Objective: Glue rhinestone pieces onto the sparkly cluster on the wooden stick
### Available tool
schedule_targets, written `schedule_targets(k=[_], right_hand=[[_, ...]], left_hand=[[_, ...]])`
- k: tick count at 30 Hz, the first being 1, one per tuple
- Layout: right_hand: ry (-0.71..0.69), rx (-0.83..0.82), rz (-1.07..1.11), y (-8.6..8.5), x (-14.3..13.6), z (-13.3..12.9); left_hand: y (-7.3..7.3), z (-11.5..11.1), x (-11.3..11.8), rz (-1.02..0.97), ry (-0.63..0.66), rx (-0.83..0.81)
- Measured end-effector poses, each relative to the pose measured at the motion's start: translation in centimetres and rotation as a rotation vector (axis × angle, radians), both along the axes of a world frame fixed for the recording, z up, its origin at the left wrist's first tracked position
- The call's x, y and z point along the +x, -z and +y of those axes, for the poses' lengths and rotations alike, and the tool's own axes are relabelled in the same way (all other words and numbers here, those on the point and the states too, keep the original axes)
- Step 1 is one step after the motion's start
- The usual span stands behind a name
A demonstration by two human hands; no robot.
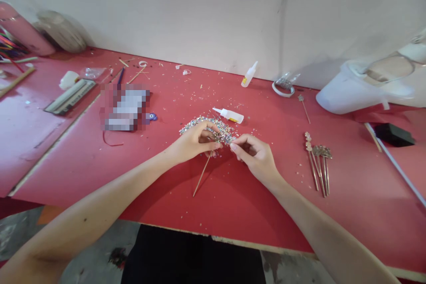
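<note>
My left hand (196, 142) is closed in a pinch around the decorated head of a gold-coloured hair stick (202, 175). Its thin shaft slants down and left over the table. Just right of it, my right hand (254, 153) has thumb and forefinger pressed together close to the ornament; whatever they pinch is too small to make out. Behind both hands spreads a pile of small shiny multicoloured beads or stones (196, 123), partly hidden by the fingers. A white glue bottle (233, 116) with a pointed nozzle lies on its side at the pile's far edge.
Several finished-looking hair sticks (320, 171) lie to the right, with a single one (304, 108) farther back. Another glue bottle (249, 74) stands near the wall. A white bucket (349, 86) is at back right, a blurred-out flat object (128, 108) at left, on the red table (159, 199).
</note>
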State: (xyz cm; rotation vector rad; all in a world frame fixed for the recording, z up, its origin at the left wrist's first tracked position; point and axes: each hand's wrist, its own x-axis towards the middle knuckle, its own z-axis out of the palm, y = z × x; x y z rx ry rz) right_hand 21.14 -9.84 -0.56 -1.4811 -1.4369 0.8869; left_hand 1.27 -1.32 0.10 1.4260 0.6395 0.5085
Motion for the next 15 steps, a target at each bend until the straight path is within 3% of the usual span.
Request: schedule_targets(k=[15], right_hand=[[-0.016,0.017,-0.005,-0.01,0.13,-0.01]], left_hand=[[0.01,0.3,-0.37,0.001,0.098,-0.03]])
